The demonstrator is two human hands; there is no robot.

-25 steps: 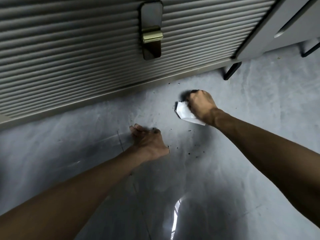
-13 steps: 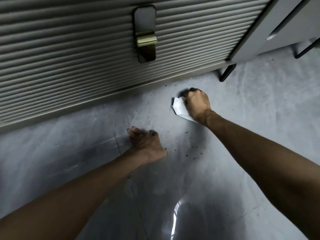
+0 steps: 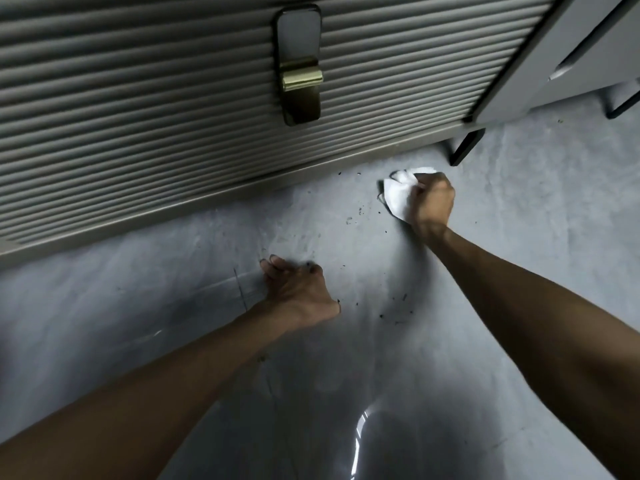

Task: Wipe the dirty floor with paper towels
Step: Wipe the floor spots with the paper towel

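Observation:
A crumpled white paper towel [image 3: 399, 195] is pressed on the grey floor [image 3: 502, 237], near the base of a ribbed cabinet. My right hand [image 3: 433, 201] is closed around it from the right. Small dark crumbs [image 3: 360, 211] lie scattered on the floor left of the towel, and more dark crumbs [image 3: 394, 308] sit nearer to me. My left hand [image 3: 299, 291] rests on the floor with fingers curled under, holding nothing, its fingertips smudged dark.
A ribbed cabinet front [image 3: 156, 116] with a brass handle plate [image 3: 300, 77] fills the top of the view. A black metal leg [image 3: 465, 147] stands just behind the towel. A grey unit [image 3: 571, 57] stands at the top right.
My right hand has bunched the towel up and slid it slightly right and away, toward the black leg. The left hand has stayed in place.

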